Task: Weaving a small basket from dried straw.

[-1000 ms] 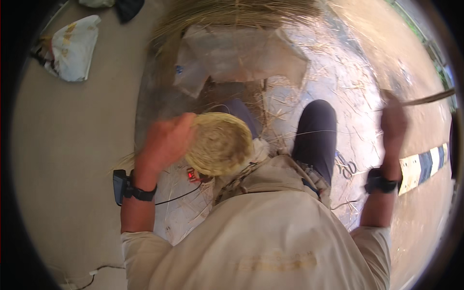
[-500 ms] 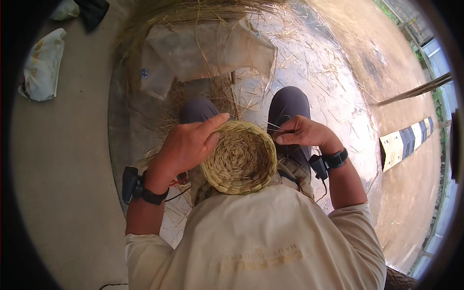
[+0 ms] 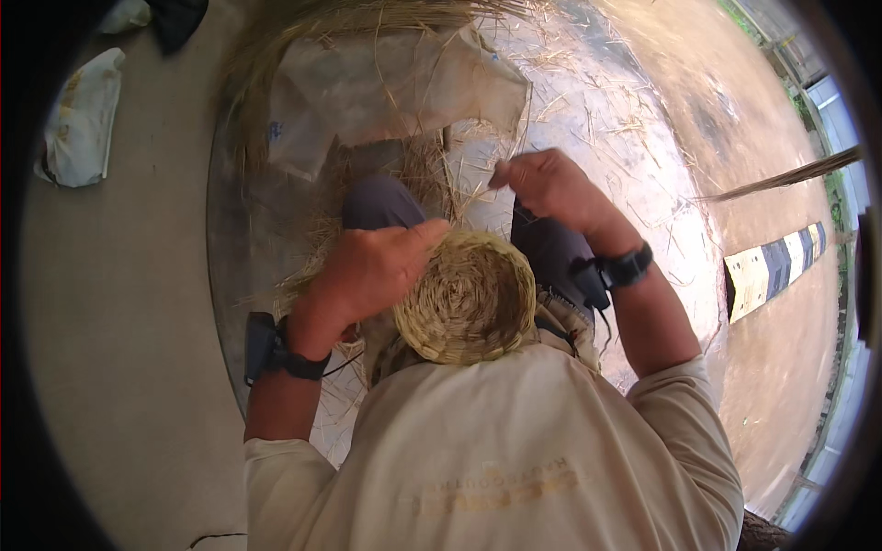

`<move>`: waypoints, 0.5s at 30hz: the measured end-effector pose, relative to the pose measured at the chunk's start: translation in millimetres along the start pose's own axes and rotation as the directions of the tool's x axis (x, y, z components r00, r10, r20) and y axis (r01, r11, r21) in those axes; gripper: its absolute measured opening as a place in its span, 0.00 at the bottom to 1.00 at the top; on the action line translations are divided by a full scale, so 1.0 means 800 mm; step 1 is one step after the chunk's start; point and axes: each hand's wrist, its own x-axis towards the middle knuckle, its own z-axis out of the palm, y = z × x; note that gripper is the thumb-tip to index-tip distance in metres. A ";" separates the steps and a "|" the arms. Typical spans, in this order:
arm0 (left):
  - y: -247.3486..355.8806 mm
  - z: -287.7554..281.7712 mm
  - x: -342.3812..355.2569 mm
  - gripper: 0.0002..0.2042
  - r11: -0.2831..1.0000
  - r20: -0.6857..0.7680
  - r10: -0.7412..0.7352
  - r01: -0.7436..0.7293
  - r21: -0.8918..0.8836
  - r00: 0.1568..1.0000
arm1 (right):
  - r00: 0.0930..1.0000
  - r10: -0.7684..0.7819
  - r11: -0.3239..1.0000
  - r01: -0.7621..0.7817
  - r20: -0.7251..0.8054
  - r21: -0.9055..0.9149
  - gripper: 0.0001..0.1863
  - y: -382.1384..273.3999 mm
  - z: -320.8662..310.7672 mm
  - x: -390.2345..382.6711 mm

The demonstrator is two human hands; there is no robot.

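A round woven straw basket (image 3: 467, 298) rests in my lap against my shirt, its hollow inside facing up. My left hand (image 3: 381, 266) is closed on the basket's upper left rim, with the thumb and index finger along the edge. Above and to the right of the basket, over my knee, my right hand (image 3: 551, 188) is raised with its fingers closed together. Motion smears it a little, and whatever its fingertips pinch is too fine to make out. Both wrists carry a black strapped device.
Loose straw (image 3: 597, 110) litters the pale sheet on the ground. A whitish plastic sack (image 3: 386, 87) lies past my knees beside a bundle of long stalks (image 3: 276, 41). Another white bag (image 3: 84, 119) is at far left. A black-and-pale striped block (image 3: 776, 266) sits at right.
My right hand has moved up and away from the basket's right rim. The thin pale strand it pinched no longer shows clearly. Left hand and basket have shifted slightly right.
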 end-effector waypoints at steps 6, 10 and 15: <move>-0.004 0.001 -0.010 0.17 0.999 0.018 -0.045 0.045 -0.030 0.999 | 0.939 -0.291 0.864 0.341 0.186 -0.370 0.21 0.018 0.029 -0.055; -0.004 0.002 -0.023 0.16 0.988 0.062 -0.117 0.122 -0.093 0.991 | 0.968 -0.139 0.897 0.212 0.208 -0.387 0.19 -0.014 0.026 -0.059; -0.001 0.023 -0.032 0.16 0.980 -0.042 -0.137 0.129 -0.154 0.990 | 0.976 -0.107 0.914 0.171 0.188 -0.367 0.17 0.005 0.023 -0.071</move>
